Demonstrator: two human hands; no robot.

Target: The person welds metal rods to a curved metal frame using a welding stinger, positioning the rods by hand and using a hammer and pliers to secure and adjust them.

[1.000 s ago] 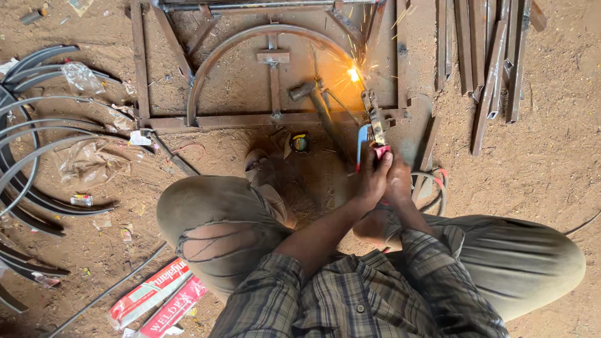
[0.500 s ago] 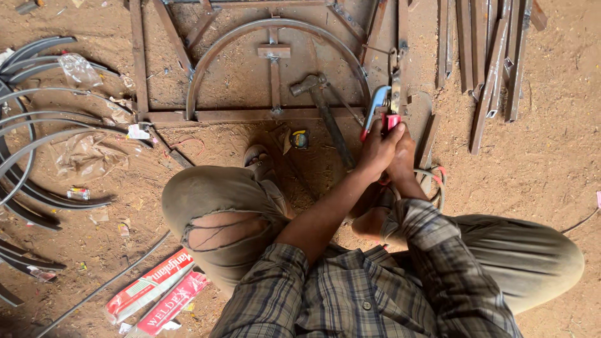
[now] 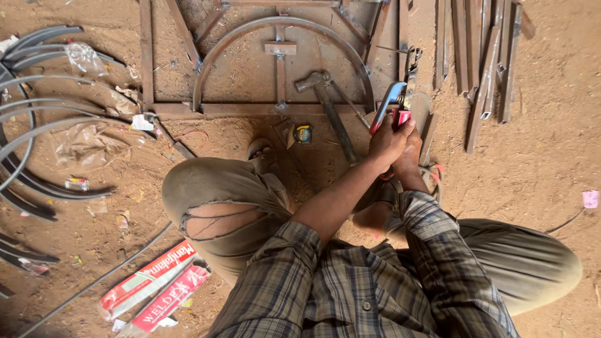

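I squat on sandy ground in front of a rusty metal frame (image 3: 148,69) with an arched bar (image 3: 216,47) inside it. My left hand (image 3: 387,139) and my right hand (image 3: 410,149) are pressed together, both gripping a welding electrode holder (image 3: 393,103) with a red handle and blue jaw. The holder points up at the frame's lower right corner. No sparks show there. A hammer (image 3: 327,100) lies on the frame just left of my hands, and a small tape measure (image 3: 303,134) lies on the ground below it.
Flat steel strips (image 3: 487,59) lie in a pile at the right. Several curved bars (image 3: 28,116) lie at the left among plastic scraps. Two red and white electrode boxes (image 3: 156,288) and a thin cable (image 3: 94,281) lie by my left knee.
Sparks flew at the frame's corner a second ago and have stopped. My hands and the holder have drawn slightly back and to the right.
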